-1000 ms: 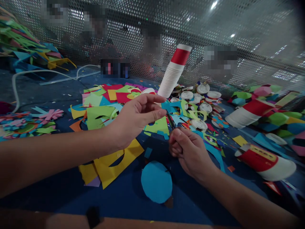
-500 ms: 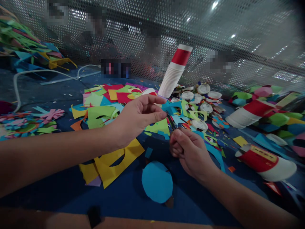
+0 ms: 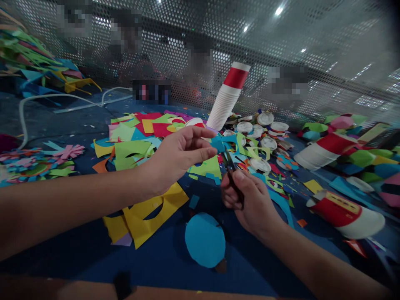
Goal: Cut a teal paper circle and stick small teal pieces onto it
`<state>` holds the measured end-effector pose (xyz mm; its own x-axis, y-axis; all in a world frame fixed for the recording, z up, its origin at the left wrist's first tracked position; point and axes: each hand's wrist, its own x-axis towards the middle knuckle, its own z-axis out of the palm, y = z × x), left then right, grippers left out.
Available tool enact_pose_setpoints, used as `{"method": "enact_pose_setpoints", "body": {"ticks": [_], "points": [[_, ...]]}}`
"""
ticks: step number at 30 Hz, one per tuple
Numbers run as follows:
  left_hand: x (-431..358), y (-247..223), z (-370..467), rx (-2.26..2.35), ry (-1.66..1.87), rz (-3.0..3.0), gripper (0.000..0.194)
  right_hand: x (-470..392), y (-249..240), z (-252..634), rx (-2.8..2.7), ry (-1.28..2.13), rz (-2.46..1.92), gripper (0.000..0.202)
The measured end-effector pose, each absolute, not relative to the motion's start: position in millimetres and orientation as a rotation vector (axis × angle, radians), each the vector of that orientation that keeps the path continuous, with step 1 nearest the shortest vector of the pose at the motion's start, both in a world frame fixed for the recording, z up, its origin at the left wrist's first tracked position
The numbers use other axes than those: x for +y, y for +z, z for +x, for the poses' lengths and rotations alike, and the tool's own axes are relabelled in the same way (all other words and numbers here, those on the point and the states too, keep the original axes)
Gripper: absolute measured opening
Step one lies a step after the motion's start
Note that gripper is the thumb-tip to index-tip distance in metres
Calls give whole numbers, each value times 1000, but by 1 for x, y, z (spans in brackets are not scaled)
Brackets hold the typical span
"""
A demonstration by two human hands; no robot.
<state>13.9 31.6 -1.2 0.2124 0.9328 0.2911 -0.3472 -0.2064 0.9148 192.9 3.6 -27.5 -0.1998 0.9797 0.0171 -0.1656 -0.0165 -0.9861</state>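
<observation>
My left hand (image 3: 183, 156) is closed, thumb and fingertips pinching a small piece of blue paper (image 3: 221, 144) above the table. In my right hand (image 3: 246, 196) is a pair of dark scissors (image 3: 230, 164), fingers wrapped round the handles. The blades stand apart and point up toward the blue paper; whether they touch it I cannot tell. Below my hands, a round blue paper disc (image 3: 205, 240) lies near the table's front edge, with something brown partly hidden under it. Yellow paper with cut-out holes (image 3: 156, 214) lies under my left forearm.
Coloured paper scraps (image 3: 134, 152) cover the table's middle. A tall stack of paper cups (image 3: 228, 98) stands behind them, beside several round white pieces (image 3: 265, 118). More red and white cups (image 3: 325, 150) lie at the right. A white cable (image 3: 56, 96) runs across the left, before a perforated screen (image 3: 175, 50).
The scissor blades have parted and now show more clearly, drawn slightly back from the blue paper. My left hand stays almost where it was, still pinching the paper.
</observation>
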Motion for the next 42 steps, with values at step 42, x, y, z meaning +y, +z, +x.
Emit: {"method": "enact_pose_setpoints", "body": {"ticks": [42], "points": [[66,24,44,1117,244,2193,4,21,-8,216,-1150,1179,-907,47]]}}
